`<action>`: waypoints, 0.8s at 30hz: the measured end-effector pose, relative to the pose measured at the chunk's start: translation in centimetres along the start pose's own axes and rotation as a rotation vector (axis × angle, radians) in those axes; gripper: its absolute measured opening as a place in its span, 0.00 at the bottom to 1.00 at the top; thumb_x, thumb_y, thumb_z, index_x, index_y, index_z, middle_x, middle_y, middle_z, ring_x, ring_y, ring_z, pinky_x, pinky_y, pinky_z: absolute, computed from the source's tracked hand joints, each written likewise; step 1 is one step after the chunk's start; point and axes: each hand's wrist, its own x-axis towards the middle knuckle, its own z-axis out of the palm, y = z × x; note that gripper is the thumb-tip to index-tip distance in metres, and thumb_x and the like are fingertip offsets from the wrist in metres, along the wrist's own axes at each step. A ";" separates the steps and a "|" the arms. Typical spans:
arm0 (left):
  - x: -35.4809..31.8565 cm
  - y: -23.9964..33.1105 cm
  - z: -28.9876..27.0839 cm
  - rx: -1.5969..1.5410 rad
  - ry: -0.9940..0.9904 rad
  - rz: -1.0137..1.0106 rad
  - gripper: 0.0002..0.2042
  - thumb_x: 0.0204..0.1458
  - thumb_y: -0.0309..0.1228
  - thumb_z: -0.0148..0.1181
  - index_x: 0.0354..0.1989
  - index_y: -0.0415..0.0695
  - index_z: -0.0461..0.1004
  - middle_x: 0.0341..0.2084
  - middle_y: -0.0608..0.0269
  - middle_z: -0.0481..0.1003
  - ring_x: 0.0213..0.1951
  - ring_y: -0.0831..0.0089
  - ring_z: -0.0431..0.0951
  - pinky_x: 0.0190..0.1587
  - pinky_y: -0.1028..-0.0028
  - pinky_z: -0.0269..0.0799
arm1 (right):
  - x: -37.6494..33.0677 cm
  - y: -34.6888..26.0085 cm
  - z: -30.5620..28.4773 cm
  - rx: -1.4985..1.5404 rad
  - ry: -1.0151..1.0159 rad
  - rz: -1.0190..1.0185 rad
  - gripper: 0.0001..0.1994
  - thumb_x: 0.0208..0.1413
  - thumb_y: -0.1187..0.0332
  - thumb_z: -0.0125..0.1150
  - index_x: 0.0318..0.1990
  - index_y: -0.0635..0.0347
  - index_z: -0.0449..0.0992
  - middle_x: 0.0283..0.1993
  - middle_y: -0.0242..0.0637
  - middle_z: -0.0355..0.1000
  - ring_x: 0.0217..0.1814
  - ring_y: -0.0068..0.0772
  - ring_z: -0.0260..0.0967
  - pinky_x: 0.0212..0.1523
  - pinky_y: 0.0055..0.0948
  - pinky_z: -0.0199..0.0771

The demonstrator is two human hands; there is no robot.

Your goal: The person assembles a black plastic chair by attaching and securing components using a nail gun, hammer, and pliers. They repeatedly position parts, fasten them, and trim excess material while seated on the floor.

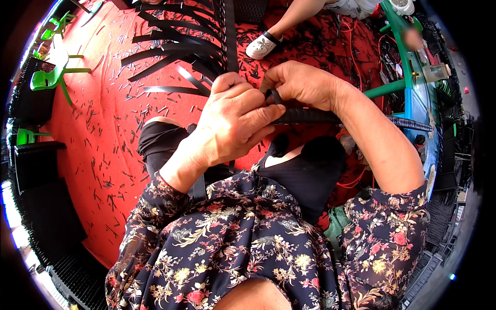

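Note:
Long flat black strips fan out to the left from a black woven frame that runs up the middle of the view. A black strip-wrapped bar extends to the right beneath my hands. My left hand is closed around the corner where the frame and bar come together; its palm side is hidden. Beside it my right hand has its fingers curled and pinches a small loop of black strip just above the bar.
Short black strip scraps litter the red floor covering. Green plastic stools stand at the left. Another person's leg and white clog are ahead. At the right are a green-framed table and a clear plastic container. Dark woven items line the edges.

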 end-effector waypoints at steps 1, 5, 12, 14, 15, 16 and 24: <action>0.0 0.0 0.0 -0.004 0.001 -0.001 0.17 0.35 0.32 0.68 0.37 0.43 0.78 0.21 0.67 0.67 0.25 0.68 0.69 0.42 0.66 0.62 | 0.2 0.4 0.0 0.010 0.000 -0.022 0.12 0.42 0.81 0.54 0.36 0.69 0.77 0.25 0.34 0.72 0.24 0.22 0.66 0.26 0.22 0.68; -0.2 0.1 0.2 -0.007 0.004 -0.002 0.17 0.35 0.32 0.68 0.38 0.44 0.78 0.21 0.67 0.67 0.25 0.68 0.69 0.42 0.66 0.62 | 0.1 0.5 -0.1 -0.158 -0.038 -0.028 0.10 0.41 0.79 0.55 0.35 0.68 0.77 0.27 0.32 0.72 0.27 0.20 0.67 0.29 0.22 0.68; -0.4 0.2 0.6 -0.024 0.039 -0.006 0.17 0.33 0.30 0.68 0.37 0.44 0.78 0.21 0.67 0.67 0.26 0.68 0.69 0.41 0.66 0.62 | -0.9 -0.1 -0.4 -0.323 -0.173 -0.143 0.12 0.42 0.78 0.53 0.37 0.70 0.75 0.31 0.29 0.73 0.35 0.15 0.66 0.37 0.20 0.68; -0.5 0.0 0.9 -0.022 0.064 -0.015 0.17 0.33 0.30 0.68 0.37 0.44 0.78 0.21 0.67 0.68 0.26 0.67 0.70 0.41 0.65 0.62 | -1.2 -0.3 -0.4 -0.383 -0.160 -0.199 0.13 0.43 0.78 0.53 0.39 0.70 0.74 0.32 0.31 0.73 0.36 0.18 0.67 0.39 0.22 0.69; -0.5 -0.2 1.0 -0.017 0.072 -0.015 0.17 0.33 0.30 0.68 0.36 0.44 0.77 0.21 0.66 0.68 0.26 0.66 0.70 0.41 0.65 0.62 | -1.6 -0.4 0.0 -0.396 0.007 -0.248 0.13 0.43 0.78 0.53 0.39 0.70 0.74 0.34 0.33 0.74 0.37 0.20 0.69 0.40 0.23 0.69; -0.6 -0.3 1.0 -0.012 0.082 -0.013 0.17 0.33 0.31 0.68 0.36 0.44 0.77 0.22 0.66 0.68 0.26 0.66 0.70 0.41 0.65 0.62 | -2.3 -0.3 0.9 -0.411 0.176 -0.296 0.13 0.44 0.78 0.54 0.40 0.70 0.74 0.35 0.36 0.74 0.39 0.23 0.70 0.41 0.25 0.70; -0.4 -0.4 1.0 0.015 0.075 -0.081 0.14 0.32 0.30 0.66 0.32 0.47 0.77 0.26 0.68 0.72 0.33 0.68 0.74 0.48 0.66 0.61 | -5.0 2.3 5.4 -0.881 0.718 -0.877 0.16 0.32 0.75 0.71 0.31 0.60 0.72 0.38 0.37 0.69 0.39 0.42 0.70 0.39 0.37 0.70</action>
